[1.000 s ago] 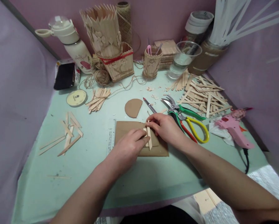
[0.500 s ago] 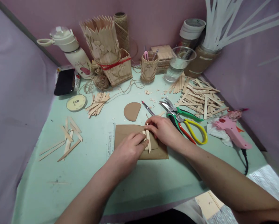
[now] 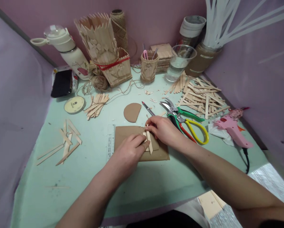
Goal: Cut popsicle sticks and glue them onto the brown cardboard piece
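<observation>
A piece of brown cardboard (image 3: 126, 134) lies flat in front of me with a smaller cardboard piece on top. Two pale wooden craft strips rest across it, the right-hand craft strip (image 3: 149, 142) slanting and cut to a point at its lower end. My left hand (image 3: 129, 152) presses its bent fingers and thumb on the strips, covering part of them. The upper end of the slanting strip is pinched between thumb and fingers of my right hand (image 3: 163, 129). A clear ruler (image 3: 110, 142) lies along the cardboard's left edge.
Beyond the cardboard are a rounded cardboard piece (image 3: 132, 112), a pen (image 3: 148, 108), pruning shears (image 3: 177, 110) and yellow-handled cutters (image 3: 197, 128). A pink glue gun (image 3: 233, 129) lies right, near piled craft sticks (image 3: 203, 98). Cut strips (image 3: 67, 142) lie left. A water cup (image 3: 178, 65) stands behind.
The view has shifted slightly, so everything sits a little further left. Both hands keep their places on the strips, with no clear movement against the cardboard.
</observation>
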`<control>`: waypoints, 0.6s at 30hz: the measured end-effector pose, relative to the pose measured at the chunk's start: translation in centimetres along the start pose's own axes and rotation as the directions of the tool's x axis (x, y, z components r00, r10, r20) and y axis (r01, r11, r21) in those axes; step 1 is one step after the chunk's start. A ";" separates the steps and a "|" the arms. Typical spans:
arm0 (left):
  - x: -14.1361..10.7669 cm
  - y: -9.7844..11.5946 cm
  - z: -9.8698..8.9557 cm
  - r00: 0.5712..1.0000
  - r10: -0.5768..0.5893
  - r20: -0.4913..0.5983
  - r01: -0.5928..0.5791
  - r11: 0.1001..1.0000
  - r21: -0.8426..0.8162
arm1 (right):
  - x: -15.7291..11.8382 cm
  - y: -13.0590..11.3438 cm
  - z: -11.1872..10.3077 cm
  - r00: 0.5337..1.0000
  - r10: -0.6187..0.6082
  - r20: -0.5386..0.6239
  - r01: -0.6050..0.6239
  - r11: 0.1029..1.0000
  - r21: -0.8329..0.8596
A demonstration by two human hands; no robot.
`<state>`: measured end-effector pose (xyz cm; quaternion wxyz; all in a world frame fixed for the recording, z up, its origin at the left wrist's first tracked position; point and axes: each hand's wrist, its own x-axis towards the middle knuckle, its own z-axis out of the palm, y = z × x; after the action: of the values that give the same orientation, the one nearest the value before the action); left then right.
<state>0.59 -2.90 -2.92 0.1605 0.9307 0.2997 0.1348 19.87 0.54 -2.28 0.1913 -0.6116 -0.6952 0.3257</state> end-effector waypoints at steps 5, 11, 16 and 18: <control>0.0 0.0 0.1 1.000 0.000 0.001 0.000 1.000 -0.003 | -0.1 0.0 0.1 1.000 -0.005 -0.005 0.005 1.000 -0.009; 0.2 0.2 -0.1 1.000 0.009 -0.010 -0.008 1.000 0.026 | -0.2 -0.1 0.1 1.000 -0.010 -0.021 0.009 1.000 -0.022; 0.2 0.1 0.0 1.000 0.016 0.006 -0.017 0.999 0.051 | -0.3 -0.1 0.1 1.000 -0.006 -0.027 0.005 1.000 -0.026; 0.2 0.0 0.1 1.000 0.026 0.006 -0.026 0.998 0.054 | -0.4 -0.1 0.1 1.000 0.000 -0.027 -0.001 1.000 -0.029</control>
<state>0.78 -2.80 -2.97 0.1341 0.9389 0.2906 0.1263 19.79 0.17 -2.23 0.1918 -0.6188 -0.6971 0.3071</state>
